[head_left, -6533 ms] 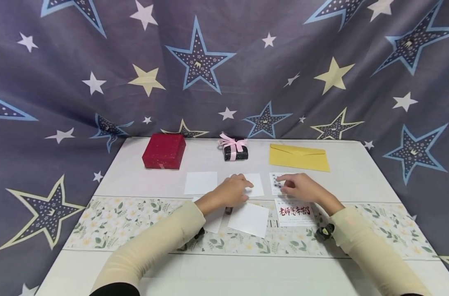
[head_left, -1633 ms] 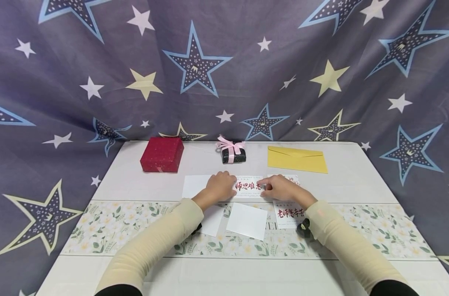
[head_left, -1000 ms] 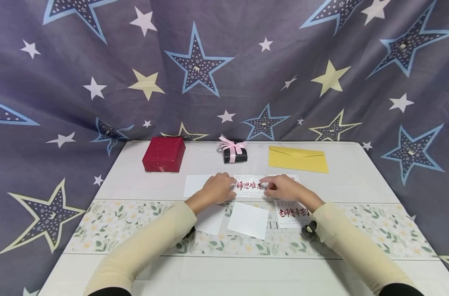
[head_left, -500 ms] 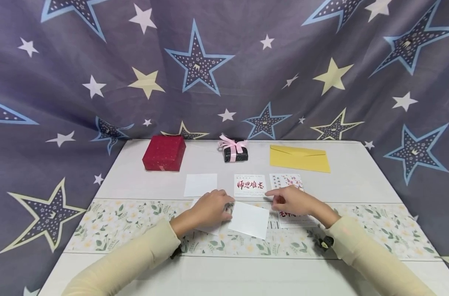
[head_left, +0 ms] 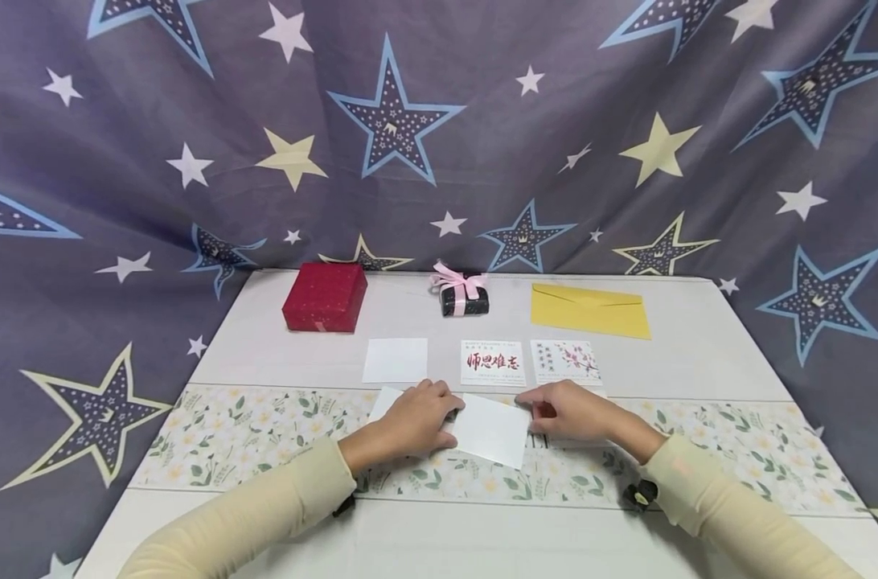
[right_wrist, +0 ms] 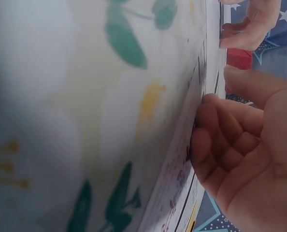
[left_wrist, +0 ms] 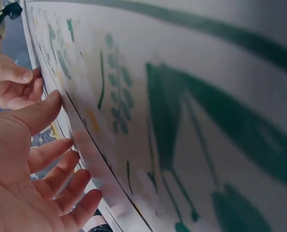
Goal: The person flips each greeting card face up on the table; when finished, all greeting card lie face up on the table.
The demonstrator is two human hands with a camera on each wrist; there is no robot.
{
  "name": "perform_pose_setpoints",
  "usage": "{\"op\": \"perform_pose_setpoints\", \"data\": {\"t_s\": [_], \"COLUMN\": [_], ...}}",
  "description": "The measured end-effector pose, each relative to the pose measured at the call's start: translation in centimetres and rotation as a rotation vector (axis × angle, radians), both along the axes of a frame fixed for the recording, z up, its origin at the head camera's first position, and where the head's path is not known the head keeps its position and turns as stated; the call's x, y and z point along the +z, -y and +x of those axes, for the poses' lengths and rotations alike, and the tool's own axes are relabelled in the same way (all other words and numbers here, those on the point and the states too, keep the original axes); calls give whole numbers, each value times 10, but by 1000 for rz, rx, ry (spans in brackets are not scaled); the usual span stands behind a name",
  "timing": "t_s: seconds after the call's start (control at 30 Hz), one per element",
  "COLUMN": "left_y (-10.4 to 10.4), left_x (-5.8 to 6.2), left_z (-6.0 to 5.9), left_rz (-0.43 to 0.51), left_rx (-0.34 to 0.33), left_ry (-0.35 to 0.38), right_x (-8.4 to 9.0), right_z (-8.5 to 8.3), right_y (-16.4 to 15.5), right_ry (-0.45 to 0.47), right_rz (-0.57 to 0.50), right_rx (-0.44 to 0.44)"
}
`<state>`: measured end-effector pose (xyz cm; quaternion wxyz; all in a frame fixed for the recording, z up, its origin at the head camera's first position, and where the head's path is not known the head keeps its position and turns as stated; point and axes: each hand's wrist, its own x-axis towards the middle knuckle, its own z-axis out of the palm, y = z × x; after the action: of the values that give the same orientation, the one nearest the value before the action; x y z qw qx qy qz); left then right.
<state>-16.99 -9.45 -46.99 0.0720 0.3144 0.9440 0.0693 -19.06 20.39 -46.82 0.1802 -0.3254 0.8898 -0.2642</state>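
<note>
**Both hands at blank white card on floral runner**

Left hand (head_left: 415, 417) rests with loosely curled fingers on the left edge of a blank card (head_left: 495, 429), a flat, thin white square, slightly skewed. Right hand (head_left: 569, 410) touches its right edge, fingers bent; whether it pinches the card, cannot tell. Card lies on the glossy floral runner (head_left: 215, 434) across the pale bench (head_left: 699, 346). Behind: another blank square (head_left: 395, 359), a red-lettered card (head_left: 493, 363), a flowered card (head_left: 565, 360). Far back: red box (head_left: 325, 297), small black box with pink ribbon (head_left: 464, 296), yellow envelope (head_left: 589, 310). Half a second ago the hands were further back and the right one pointed near the lettered card; both have come nearer, onto the blank card.
</note>
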Motion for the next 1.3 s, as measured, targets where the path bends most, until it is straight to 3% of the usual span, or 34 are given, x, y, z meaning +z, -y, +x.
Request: {"op": "perform_pose_setpoints", "data": {"t_s": [0.4,1.07,1.3], "left_y": [-2,-4,-3], "left_x": [0,2,0], "left_z": [-1,1,1], "left_rz": [-8,1,110], "left_rx": [11,58,84], "left_ry": [5,50,88], "right_x": [3,1,-1], "right_z": [6,6,8], "right_y": [1,2,-1], "right_ry": [-70,48,78], "right_rz": [30,-112,-163], "right_rx": [1,-91,-62]}}
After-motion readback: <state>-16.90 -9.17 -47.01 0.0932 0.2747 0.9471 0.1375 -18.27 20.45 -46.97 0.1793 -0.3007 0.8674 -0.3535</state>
